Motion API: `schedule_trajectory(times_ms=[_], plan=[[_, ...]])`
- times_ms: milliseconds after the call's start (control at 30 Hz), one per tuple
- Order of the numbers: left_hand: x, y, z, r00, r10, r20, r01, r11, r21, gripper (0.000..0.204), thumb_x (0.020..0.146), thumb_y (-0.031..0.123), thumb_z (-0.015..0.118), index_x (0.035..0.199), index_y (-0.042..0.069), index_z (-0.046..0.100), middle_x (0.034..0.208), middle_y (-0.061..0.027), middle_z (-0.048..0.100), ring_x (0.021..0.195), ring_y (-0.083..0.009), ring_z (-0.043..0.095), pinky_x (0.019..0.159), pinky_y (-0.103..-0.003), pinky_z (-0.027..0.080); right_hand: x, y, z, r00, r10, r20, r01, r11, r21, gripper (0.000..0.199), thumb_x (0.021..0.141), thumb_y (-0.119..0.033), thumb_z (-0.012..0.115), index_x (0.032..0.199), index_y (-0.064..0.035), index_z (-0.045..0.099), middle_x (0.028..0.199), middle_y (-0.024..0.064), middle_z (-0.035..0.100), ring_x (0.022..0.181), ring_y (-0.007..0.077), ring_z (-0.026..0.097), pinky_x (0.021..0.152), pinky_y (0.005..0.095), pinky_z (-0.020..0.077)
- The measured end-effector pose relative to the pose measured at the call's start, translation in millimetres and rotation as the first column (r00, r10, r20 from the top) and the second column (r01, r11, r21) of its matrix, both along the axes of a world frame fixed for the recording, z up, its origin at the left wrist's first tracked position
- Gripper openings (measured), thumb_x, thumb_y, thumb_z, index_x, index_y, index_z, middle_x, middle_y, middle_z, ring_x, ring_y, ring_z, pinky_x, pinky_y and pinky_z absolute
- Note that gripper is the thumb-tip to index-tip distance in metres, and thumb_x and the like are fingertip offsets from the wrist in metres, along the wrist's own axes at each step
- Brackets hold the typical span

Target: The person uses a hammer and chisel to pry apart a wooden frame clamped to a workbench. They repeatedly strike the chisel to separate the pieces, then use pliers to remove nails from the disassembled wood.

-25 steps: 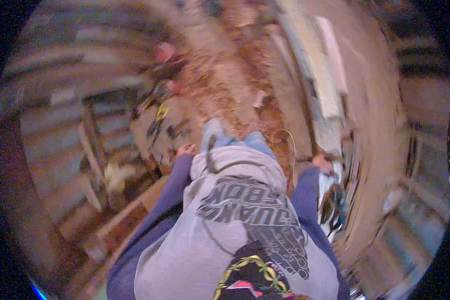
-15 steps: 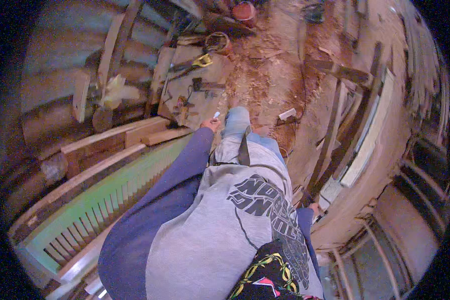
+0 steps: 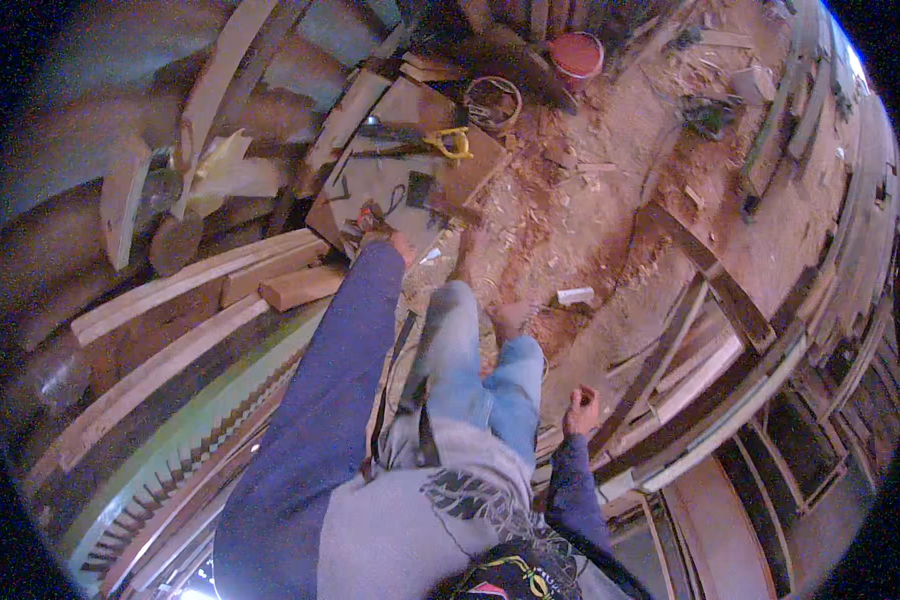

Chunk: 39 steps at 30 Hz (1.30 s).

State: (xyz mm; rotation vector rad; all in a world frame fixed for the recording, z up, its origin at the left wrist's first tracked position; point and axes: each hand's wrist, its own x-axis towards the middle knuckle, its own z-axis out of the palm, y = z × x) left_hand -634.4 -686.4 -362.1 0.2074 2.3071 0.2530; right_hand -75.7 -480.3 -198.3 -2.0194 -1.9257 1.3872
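Note:
My left hand point(image 3: 402, 247) is at the near edge of a low wooden board point(image 3: 390, 170), beside a small tool with a red part point(image 3: 367, 214); its fingers are too blurred to read. A small whitish piece point(image 3: 431, 256) lies just right of that hand. On the board are a handsaw with a yellow handle point(image 3: 452, 143), a dark blocky tool point(image 3: 422, 190) and a dark loop of cord point(image 3: 396, 196). My right hand point(image 3: 582, 412) hangs over the floor at my right side, fingers loosely curled with a gap at the thumb, and nothing shows in it.
Wood shavings cover the floor point(image 3: 530, 215). A basket-like round container point(image 3: 493, 103) and a red bucket point(image 3: 576, 60) stand beyond the board. Planks and a green slatted piece point(image 3: 140, 510) lie at left; a dark beam point(image 3: 715, 270) and long timbers point(image 3: 760, 400) at right. A white block point(image 3: 574, 296) lies ahead.
My left hand has moved left and onto the board's edge, near the red-parted tool. My right hand has come away from the timbers at right. My knees are now bent, and the view has shifted.

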Motion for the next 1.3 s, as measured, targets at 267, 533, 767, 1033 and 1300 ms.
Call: schedule_trajectory(times_ms=[267, 533, 767, 1033, 1300], plan=[[-81, 68, -137, 0.940, -0.023, -0.340, 0.021, 1.000, -0.009, 0.042, 0.078, 0.007, 0.060, 0.120, 0.002, 0.056, 0.118, -0.0234, 0.060, 0.113, -0.0392, 0.058, 0.096, -0.050, 0.047, -202, 54, -204, 0.755, 0.655, -0.034, -0.643, 0.729, -0.234, 0.054, 0.083, -0.022, 0.070, 0.126, -0.0011, 0.045, 0.111, 0.0228, 0.061, 0.096, 0.0331, 0.062, 0.083, 0.0417, 0.0505], [-127, 110, -174, 0.858, -0.269, -0.438, 0.240, 0.963, -0.123, 0.053, 0.082, 0.006, 0.060, 0.135, 0.009, 0.050, 0.141, -0.0137, 0.048, 0.134, -0.0337, 0.040, 0.109, -0.050, 0.036, -382, 57, -265, 0.506, 0.851, 0.143, -0.863, 0.494, 0.109, 0.079, 0.083, -0.038, 0.066, 0.145, -0.0041, 0.031, 0.145, 0.0243, 0.039, 0.131, 0.0449, 0.041, 0.105, 0.0501, 0.0389], [-133, 121, -179, 0.623, -0.711, -0.326, 0.536, 0.691, -0.485, 0.038, 0.094, 0.017, 0.046, 0.131, 0.010, 0.054, 0.135, -0.0136, 0.054, 0.126, -0.0325, 0.049, 0.102, -0.053, 0.041, -405, 39, -336, 0.136, 0.920, 0.368, -0.985, 0.166, -0.052, 0.067, 0.094, -0.045, 0.046, 0.148, -0.0074, 0.033, 0.153, 0.0223, 0.031, 0.143, 0.0456, 0.021, 0.115, 0.0593, 0.0189], [-116, 54, -145, 0.506, -0.791, -0.343, 0.580, 0.606, -0.543, 0.025, 0.089, 0.018, 0.053, 0.112, 0.009, 0.058, 0.107, -0.0099, 0.061, 0.099, -0.0278, 0.064, 0.073, -0.043, 0.053, -337, 49, -261, 0.524, 0.852, 0.010, -0.852, 0.524, 0.005, 0.060, 0.086, -0.042, 0.050, 0.131, -0.0030, 0.047, 0.120, 0.0236, 0.048, 0.112, 0.0455, 0.039, 0.094, 0.0538, 0.0262], [-82, 42, -37, 0.399, -0.910, 0.113, 0.830, 0.305, -0.466, 0.030, 0.098, 0.027, 0.047, 0.120, 0.009, 0.056, 0.112, -0.0149, 0.064, 0.101, -0.0325, 0.062, 0.082, -0.048, 0.053, -137, 85, 89, 0.707, 0.303, -0.639, -0.578, 0.768, -0.275, 0.052, 0.085, -0.036, 0.071, 0.117, -0.0028, 0.048, 0.082, 0.0051, 0.059, 0.069, 0.0199, 0.060, 0.061, 0.0345, 0.0485]])
